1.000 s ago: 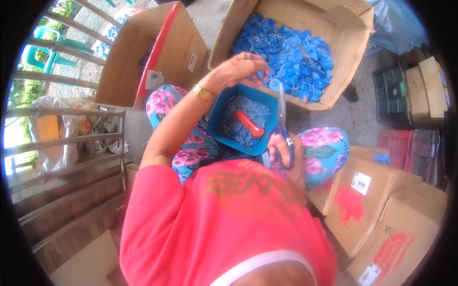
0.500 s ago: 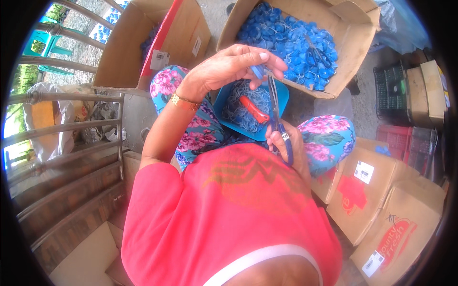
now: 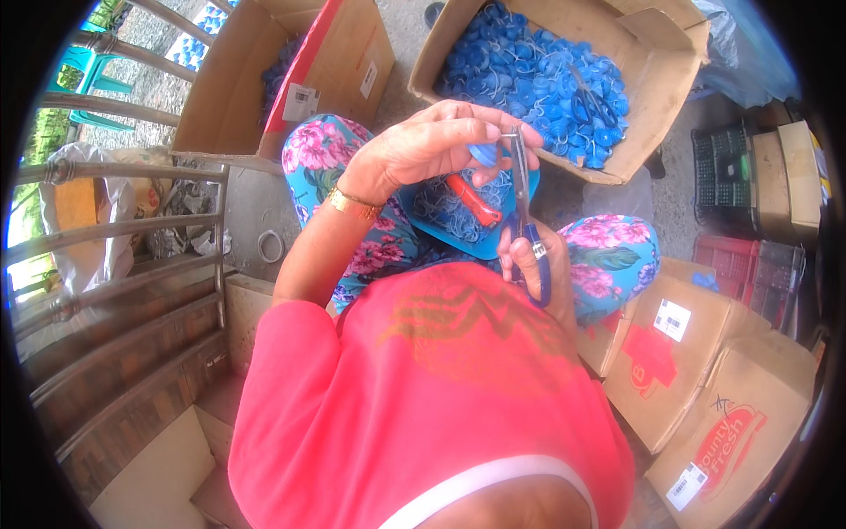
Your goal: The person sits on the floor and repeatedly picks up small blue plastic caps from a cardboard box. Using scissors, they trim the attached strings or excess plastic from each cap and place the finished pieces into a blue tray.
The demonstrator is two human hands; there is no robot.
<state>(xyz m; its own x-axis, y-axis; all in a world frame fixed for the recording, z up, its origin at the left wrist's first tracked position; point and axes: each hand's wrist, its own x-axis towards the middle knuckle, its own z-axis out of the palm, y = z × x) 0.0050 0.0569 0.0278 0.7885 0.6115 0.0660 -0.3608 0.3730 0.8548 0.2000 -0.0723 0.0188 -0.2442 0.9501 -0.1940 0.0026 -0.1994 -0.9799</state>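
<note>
My left hand point(image 3: 436, 145), a gold band at its wrist, is closed around a small round blue plastic piece point(image 3: 483, 154), just above a blue basin point(image 3: 432, 240). Scissors with dark blue handles point(image 3: 540, 275) are gripped in my right hand point(image 3: 539, 251). Their blades point up and away from me, with the tips at my left fingertips beside the blue piece. Whether the blades touch it I cannot tell. Thin pale blue strands point(image 3: 441, 201) fill the basin between my knees, and a red-handled tool point(image 3: 474, 201) lies on them.
Ahead, an open cardboard box point(image 3: 656, 75) holds many blue pieces with a second pair of scissors point(image 3: 592, 101) on them. Another box point(image 3: 348, 84) stands to its left. Metal bars point(image 3: 132, 234) run along my left; closed cartons point(image 3: 679, 353) and crates point(image 3: 723, 172) stand on my right.
Both hands have shifted slightly right, and my left wrist has turned a little. The scissor blades now stand more upright, their tips at the left fingers.
</note>
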